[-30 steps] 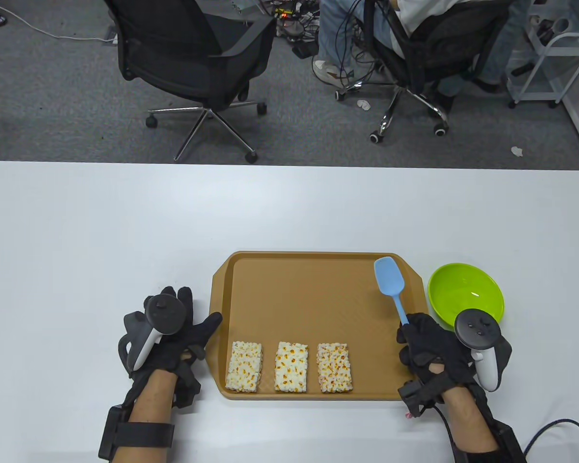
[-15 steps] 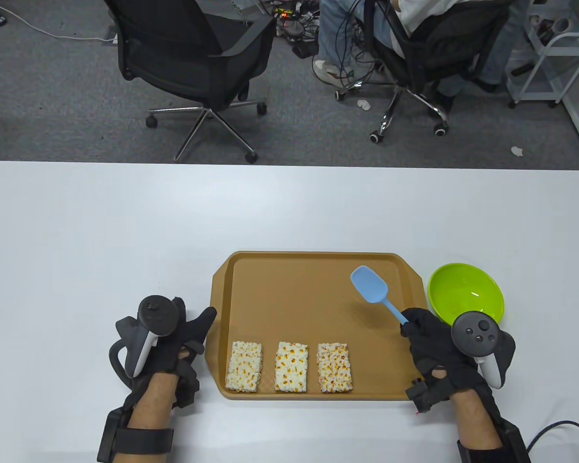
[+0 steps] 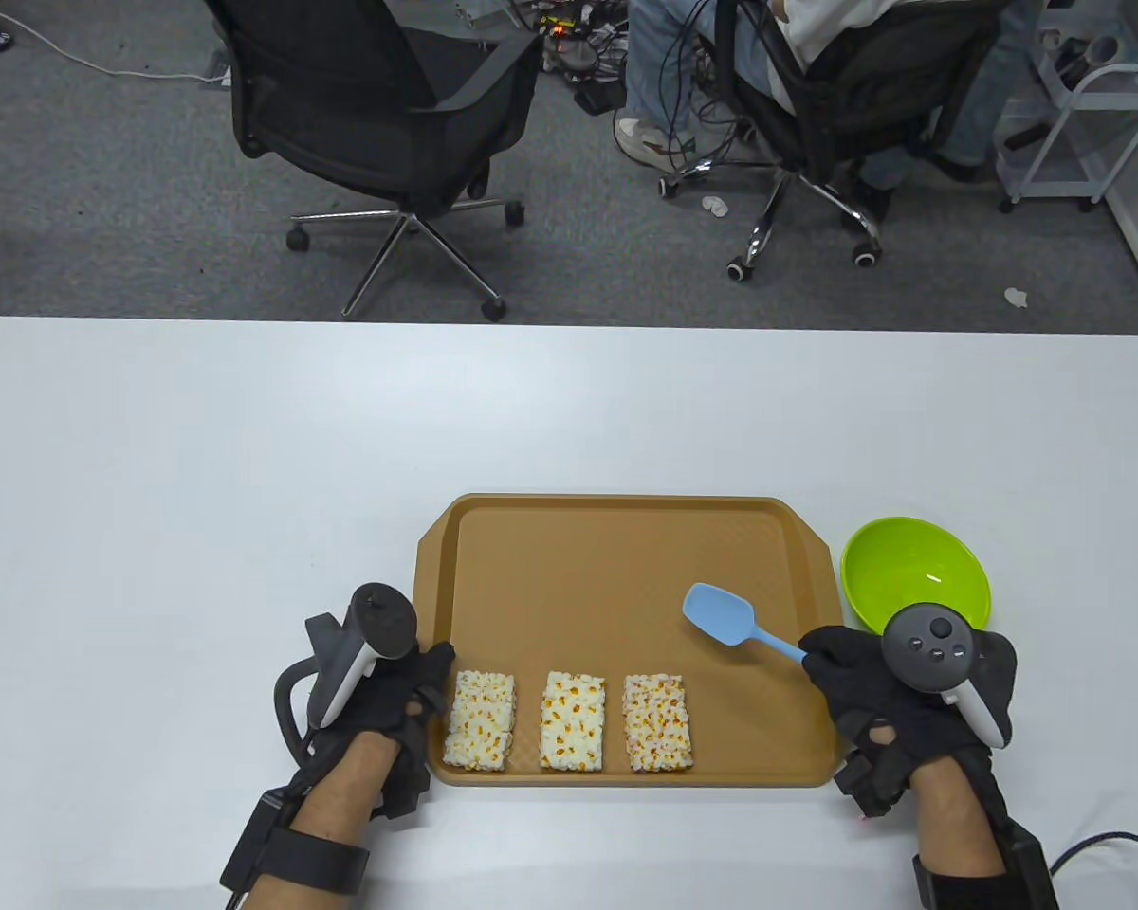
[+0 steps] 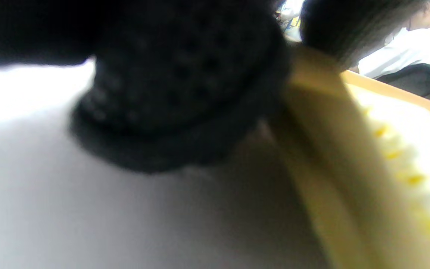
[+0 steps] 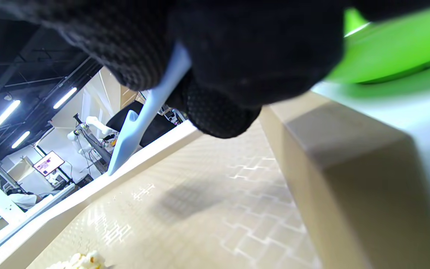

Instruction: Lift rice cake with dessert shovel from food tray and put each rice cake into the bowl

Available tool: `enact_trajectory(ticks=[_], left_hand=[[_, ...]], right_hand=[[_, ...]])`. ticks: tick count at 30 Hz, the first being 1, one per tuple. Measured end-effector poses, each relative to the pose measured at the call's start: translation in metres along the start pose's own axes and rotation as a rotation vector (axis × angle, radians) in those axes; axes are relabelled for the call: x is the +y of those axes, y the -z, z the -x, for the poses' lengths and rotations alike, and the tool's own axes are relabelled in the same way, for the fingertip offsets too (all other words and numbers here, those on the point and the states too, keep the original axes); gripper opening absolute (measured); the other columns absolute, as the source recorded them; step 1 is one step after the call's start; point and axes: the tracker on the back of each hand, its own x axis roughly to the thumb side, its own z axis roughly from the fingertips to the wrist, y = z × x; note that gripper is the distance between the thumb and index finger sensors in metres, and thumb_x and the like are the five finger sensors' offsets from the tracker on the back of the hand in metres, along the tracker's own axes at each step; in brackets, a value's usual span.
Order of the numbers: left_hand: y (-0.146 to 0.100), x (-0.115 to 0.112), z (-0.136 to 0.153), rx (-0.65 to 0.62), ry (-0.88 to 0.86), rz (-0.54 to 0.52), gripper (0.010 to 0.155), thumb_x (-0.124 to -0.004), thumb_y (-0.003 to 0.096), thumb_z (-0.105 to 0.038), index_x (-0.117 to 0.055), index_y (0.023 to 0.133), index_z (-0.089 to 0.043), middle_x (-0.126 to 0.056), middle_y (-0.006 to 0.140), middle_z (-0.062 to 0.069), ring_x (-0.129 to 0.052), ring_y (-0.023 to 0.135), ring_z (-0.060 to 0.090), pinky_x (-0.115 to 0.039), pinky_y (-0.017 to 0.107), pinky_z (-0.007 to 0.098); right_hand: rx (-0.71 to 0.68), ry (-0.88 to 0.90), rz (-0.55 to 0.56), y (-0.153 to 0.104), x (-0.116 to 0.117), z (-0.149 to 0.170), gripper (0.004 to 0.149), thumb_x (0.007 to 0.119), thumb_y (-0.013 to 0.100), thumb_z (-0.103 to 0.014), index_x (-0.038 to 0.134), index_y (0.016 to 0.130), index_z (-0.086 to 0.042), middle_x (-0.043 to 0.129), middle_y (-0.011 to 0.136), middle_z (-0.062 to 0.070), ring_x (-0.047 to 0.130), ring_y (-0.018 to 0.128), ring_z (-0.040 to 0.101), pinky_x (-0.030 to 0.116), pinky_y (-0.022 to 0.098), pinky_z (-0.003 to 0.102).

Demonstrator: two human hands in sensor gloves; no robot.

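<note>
I am gripping the light blue plastic dessert shovel (image 3: 723,617) by its handle in my right hand (image 3: 896,697), its blade hovering over the brown plastic food tray (image 3: 616,559), just right of the three puffed rice cakes (image 3: 569,721). I judge a low, flat slide best. My left hand (image 3: 394,697) is pressing the tray's left rim; its finger curl I cannot tell. The green bowl (image 3: 913,573) is waiting empty.

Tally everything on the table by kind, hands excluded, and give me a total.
Rice cakes: 3, left, middle, right, all on the tray
Food tray: 1
Dessert shovel: 1, blue, held over the tray
Bowl: 1, green, holding no rice cake
Total: 6
</note>
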Motion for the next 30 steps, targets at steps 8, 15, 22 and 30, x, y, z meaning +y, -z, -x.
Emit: enact_trajectory(ticks=[8,15,22,30], left_hand=[[0.000,0.000,0.001,0.005,-0.018,0.003,0.070,-0.080,0.0467,-0.055,-0.064,0.098,-0.009,-0.106,0.045,0.007,-0.110,0.012,0.015,-0.091,0.006,0.036],[-0.001,0.001,0.002,0.008,-0.033,0.006,0.070,-0.080,0.0469,-0.055,-0.065,0.098,-0.010,-0.106,0.045,0.007,-0.110,0.012,0.016,-0.092,0.007,0.036],[-0.001,0.002,0.003,0.009,-0.046,0.013,0.069,-0.080,0.0470,-0.055,-0.065,0.098,-0.010,-0.106,0.045,0.007,-0.110,0.012,0.016,-0.092,0.007,0.036],[-0.001,0.002,0.003,0.008,-0.052,0.021,0.069,-0.079,0.0471,-0.055,-0.064,0.098,-0.010,-0.106,0.045,0.007,-0.110,0.012,0.016,-0.092,0.007,0.036]], right_hand=[[0.021,-0.123,-0.149,0.006,0.018,0.000,0.043,0.081,0.034,-0.036,0.090,0.072,-0.018,0.101,0.061,0.011,0.101,0.012,0.018,0.087,0.001,0.034],[0.060,-0.127,-0.270,0.005,0.016,0.003,0.042,0.083,0.032,-0.032,0.092,0.072,-0.021,0.102,0.065,0.008,0.104,0.020,0.022,0.089,0.012,0.041],[0.135,-0.058,-0.429,0.001,0.019,0.009,0.042,0.084,0.031,-0.031,0.093,0.071,-0.021,0.103,0.064,0.009,0.105,0.019,0.022,0.090,0.012,0.042],[0.081,-0.058,-0.466,0.001,0.035,-0.007,0.043,0.083,0.033,-0.034,0.091,0.073,-0.020,0.101,0.063,0.010,0.104,0.018,0.021,0.089,0.010,0.040]])
